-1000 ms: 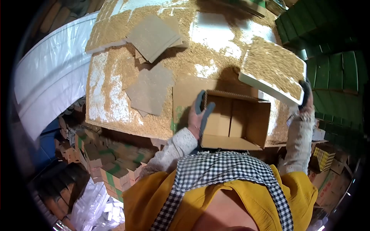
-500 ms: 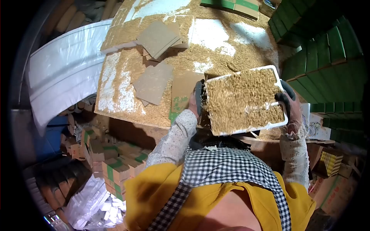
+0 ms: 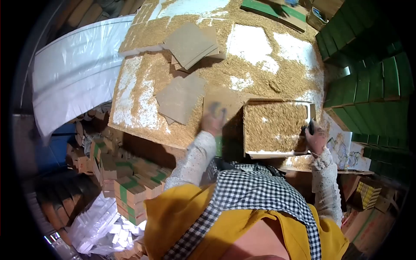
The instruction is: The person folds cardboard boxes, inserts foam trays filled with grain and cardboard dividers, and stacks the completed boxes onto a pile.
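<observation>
A white tray point(image 3: 313, 112) heaped with tan, grain-like flakes sits inside an open cardboard box point(image 3: 244, 130) at the table's front edge. My right hand point(image 3: 316, 138), with dark finger coverings, grips the right rim of the tray beside the box wall. To the left of the box, my left hand point(image 3: 212, 121) is blurred, with thumb and fingers apart and nothing between them. It hovers over the box's brown cardboard flap point(image 3: 229, 100). Flat cardboard sheets point(image 3: 181, 97) lie just left of that hand, and a second stack of sheets point(image 3: 190, 45) lies farther back.
Loose flakes point(image 3: 255, 80) cover much of the white-topped table. Stacked green boxes point(image 3: 364, 82) wall off the right side. White plastic sheeting point(image 3: 78, 69) drapes at the left. Folded cartons point(image 3: 130, 190) and clear plastic wrap point(image 3: 95, 225) lie below left.
The filled tray has gone down into the cardboard box. My left hand has let go of it and moved left, while my right hand stays at its right rim. The view has shifted slightly.
</observation>
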The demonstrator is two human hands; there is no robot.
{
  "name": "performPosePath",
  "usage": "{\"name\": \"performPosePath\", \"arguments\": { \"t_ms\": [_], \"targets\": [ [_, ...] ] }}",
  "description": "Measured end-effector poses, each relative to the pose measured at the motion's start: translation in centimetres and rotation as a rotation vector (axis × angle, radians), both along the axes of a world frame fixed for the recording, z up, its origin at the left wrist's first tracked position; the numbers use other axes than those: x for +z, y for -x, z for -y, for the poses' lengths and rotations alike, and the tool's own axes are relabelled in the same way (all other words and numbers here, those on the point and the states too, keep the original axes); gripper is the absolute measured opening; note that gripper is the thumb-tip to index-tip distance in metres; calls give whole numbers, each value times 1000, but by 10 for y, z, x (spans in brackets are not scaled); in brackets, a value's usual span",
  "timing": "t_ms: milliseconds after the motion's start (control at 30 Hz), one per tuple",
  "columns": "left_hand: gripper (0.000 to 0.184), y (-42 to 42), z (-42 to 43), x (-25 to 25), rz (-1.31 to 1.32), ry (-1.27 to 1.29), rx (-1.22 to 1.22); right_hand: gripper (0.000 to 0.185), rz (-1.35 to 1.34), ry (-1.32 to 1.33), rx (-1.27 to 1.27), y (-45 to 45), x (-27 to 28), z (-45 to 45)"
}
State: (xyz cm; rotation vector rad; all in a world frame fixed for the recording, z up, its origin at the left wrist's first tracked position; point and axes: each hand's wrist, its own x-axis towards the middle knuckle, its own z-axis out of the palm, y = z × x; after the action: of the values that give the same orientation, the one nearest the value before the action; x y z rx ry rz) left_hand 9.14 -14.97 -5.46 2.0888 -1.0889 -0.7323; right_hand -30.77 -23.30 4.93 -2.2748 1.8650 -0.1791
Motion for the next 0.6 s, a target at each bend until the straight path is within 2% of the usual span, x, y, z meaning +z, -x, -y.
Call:
{"name": "performPosePath", "arguments": {
  "t_ms": [33,67,100,133,167,200,267,300,333,400,433,467,533,600],
  "targets": [
    [67,-30,9,27,349,-137,43,48,-158,-145,-62,-28,30,1],
    [90,-61,16,22,832,-200,139,49,-45,-75,-23,-32,25,5],
    [104,-102,23,-17,970,-292,268,50,65,-5,12,-32,16,5],
    [113,-130,30,2,821,-496,252,48,137,39,36,-29,8,3],
    [122,-167,26,-10,677,-490,247,46,239,78,55,-30,3,1],
    [116,-217,18,-51,512,-449,194,44,342,125,52,-26,-2,-5],
    [108,-268,22,-106,536,-455,-83,40,572,187,-75,-5,-12,-16],
    [106,-298,13,-148,587,-416,-105,38,677,219,-248,13,-18,-22],
    [100,-302,9,-135,207,-297,-274,37,1010,-17,-361,28,-2,-19],
    [85,-286,-17,-123,474,-230,-117,33,1114,175,-641,92,-49,-24],
    [75,-270,-19,-90,37,-260,-100,32,1078,188,-693,127,-71,-24],
    [67,-242,-27,-71,-153,-157,72,33,945,223,-608,148,-70,-26],
    [63,-206,-34,-39,-12,-40,122,43,649,72,-726,250,-144,-34],
    [57,-162,-28,28,95,30,134,50,367,35,-917,313,-195,-25]
  ]
}}
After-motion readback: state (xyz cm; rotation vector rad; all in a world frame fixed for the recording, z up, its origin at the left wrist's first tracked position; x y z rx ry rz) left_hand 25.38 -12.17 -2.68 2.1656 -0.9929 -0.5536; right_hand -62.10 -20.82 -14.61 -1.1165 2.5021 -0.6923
